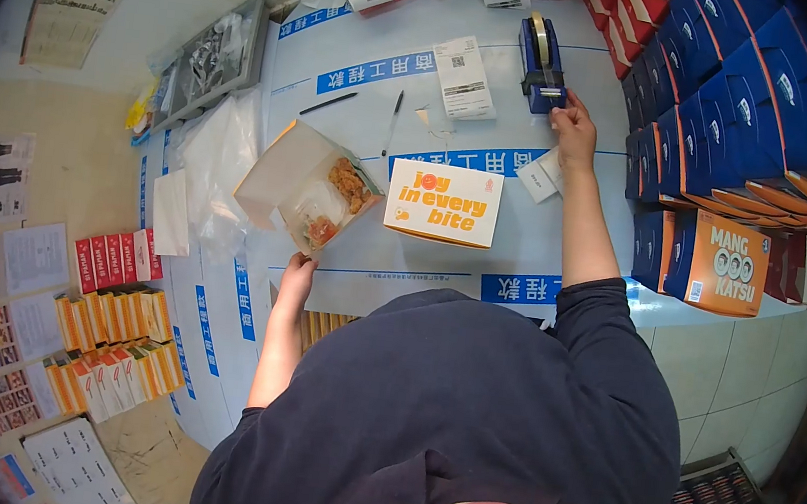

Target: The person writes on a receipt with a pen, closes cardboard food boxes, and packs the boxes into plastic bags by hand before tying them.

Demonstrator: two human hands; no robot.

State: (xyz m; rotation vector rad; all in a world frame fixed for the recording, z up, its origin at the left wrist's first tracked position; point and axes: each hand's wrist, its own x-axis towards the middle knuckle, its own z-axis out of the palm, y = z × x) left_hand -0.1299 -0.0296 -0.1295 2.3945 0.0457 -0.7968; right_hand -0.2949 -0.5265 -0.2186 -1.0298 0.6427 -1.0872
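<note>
My right hand (572, 130) reaches to the front end of a blue tape dispenser (540, 62), its fingers pinched at the tape's cutting edge. Near the table's front edge is my left hand (298, 274), just below an open box (307, 180) that holds fried chicken (346, 183) and a clear wrapping. What the left fingers hold, if anything, cannot be made out. Between my hands a closed white box (444, 204) with orange lettering lies on the table. Small white packets (540, 176) lie to its right, beside my right forearm.
A printed receipt (465, 78) and two pens (327, 106) lie behind the boxes. Stacked blue boxes (744, 102) and an orange-fronted box (724, 263) line the right side. Clear plastic bags (219, 154) and a grey tray (221, 53) are at the left.
</note>
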